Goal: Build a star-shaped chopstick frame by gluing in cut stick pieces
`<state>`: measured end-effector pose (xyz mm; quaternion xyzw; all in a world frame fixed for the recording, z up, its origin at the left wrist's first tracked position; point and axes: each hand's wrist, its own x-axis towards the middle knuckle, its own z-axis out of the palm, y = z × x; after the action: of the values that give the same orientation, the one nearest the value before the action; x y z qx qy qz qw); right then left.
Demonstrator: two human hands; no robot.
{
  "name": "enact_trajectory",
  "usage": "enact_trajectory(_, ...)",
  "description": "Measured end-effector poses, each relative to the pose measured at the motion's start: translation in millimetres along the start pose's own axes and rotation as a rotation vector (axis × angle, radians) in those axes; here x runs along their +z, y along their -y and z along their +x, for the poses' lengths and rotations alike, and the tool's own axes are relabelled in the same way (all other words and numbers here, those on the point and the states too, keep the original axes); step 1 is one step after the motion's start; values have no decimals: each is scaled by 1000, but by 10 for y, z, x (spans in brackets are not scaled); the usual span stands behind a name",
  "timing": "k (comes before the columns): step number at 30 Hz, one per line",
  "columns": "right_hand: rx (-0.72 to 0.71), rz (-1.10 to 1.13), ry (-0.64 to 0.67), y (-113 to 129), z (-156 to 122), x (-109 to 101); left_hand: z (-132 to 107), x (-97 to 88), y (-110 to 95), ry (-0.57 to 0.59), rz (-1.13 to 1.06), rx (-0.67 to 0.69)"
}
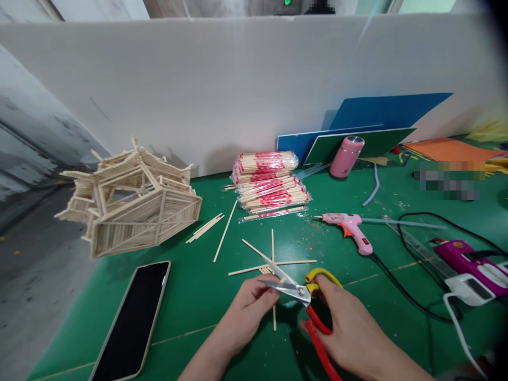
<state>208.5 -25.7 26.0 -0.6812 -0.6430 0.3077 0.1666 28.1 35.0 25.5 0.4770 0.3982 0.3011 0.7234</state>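
My right hand (349,328) grips a pair of scissors (307,296) with red and yellow handles, the blades pointing left. My left hand (248,307) is closed around a thin wooden stick (273,317) held upright at the blades. Several loose sticks (273,259) lie crossed on the green table (190,296) just beyond my hands.
A stick-built model house (135,198) stands at the left edge. A phone (133,320) lies near the front left. Wrapped chopstick bundles (270,185), a pink glue gun (351,227), a pink bottle (346,156), coloured boards, a ruler, cables and a purple device (472,264) fill the right.
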Motion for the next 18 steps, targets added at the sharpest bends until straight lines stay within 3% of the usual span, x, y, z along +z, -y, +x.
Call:
enact_trajectory(2,23,-57,-49,-17,35,25,-11,26,22,-100,171,95)
enact_trajectory(5,16,-94,-104,-20,79,74,-14,133,40,-340,273,247)
enact_trajectory(8,1,-106,-150,10,99,145,32,284,19,-386,260,234)
enact_trajectory(11,-11,-110,-197,52,99,214,106,399,9,-526,124,226)
enact_trajectory(14,-14,-124,-260,75,95,264,165,440,45,-611,61,242)
enact_trajectory(18,-14,-158,-331,42,102,298,185,438,80,-628,116,250)
